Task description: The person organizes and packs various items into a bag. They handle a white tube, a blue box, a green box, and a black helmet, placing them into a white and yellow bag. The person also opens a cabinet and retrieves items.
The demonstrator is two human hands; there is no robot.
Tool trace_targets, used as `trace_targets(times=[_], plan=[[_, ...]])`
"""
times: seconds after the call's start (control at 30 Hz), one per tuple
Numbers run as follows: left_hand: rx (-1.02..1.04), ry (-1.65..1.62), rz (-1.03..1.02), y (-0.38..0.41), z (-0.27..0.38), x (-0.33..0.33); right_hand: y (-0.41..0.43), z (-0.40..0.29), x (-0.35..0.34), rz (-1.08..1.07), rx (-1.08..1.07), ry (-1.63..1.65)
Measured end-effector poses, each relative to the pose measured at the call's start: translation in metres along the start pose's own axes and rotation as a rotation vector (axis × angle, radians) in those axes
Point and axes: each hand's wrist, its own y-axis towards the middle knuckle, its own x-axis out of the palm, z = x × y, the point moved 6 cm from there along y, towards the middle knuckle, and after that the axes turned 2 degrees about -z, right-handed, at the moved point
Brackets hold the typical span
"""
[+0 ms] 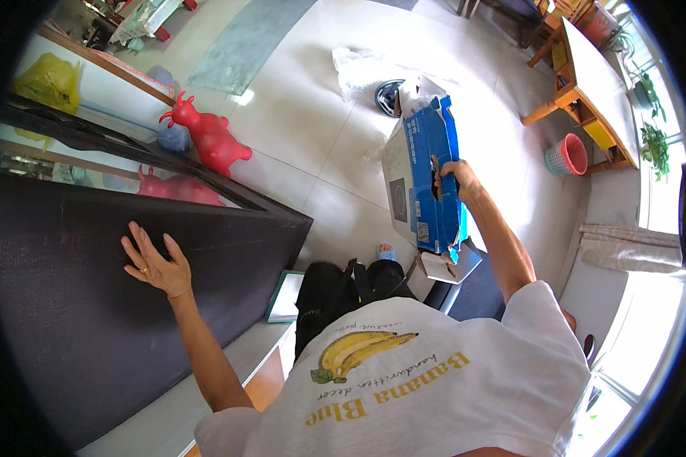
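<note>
My right hand (458, 180) grips a blue and white cardboard box (429, 171) by the torn hand hole in its blue side. The box hangs tilted above the floor, its flaps open at the near end. Printed on it are writing, a code and a picture of what looks like a cooktop. My left hand (159, 260), a ring on one finger, is spread over a large dark panel (91, 274) with a textured surface. It holds nothing; whether the palm touches the panel I cannot tell.
A red inflatable animal toy (211, 137) stands beyond the dark panel, mirrored in a glossy strip. Clear plastic wrap (357, 68) and a round dark object (389, 97) lie on the tiles. A wooden desk (597, 94) and a waste basket (566, 154) stand to the right.
</note>
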Motion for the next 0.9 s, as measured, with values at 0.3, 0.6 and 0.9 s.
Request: trace_targets(times=[0.3, 0.6, 0.9], plan=[[0.045, 0.146, 0.026, -0.004, 0.001, 0.010, 0.021, -0.090, 0.028, -0.185, -0.086, 0.019], [0.039, 0.134, 0.069, -0.023, -0.014, 0.015, 0.113, -0.131, 0.121, -0.363, 0.010, -0.049], [-0.362, -0.011, -0.040, 0.032, 0.059, -0.024, 0.223, -0.141, 0.235, -0.362, 0.198, -0.223]])
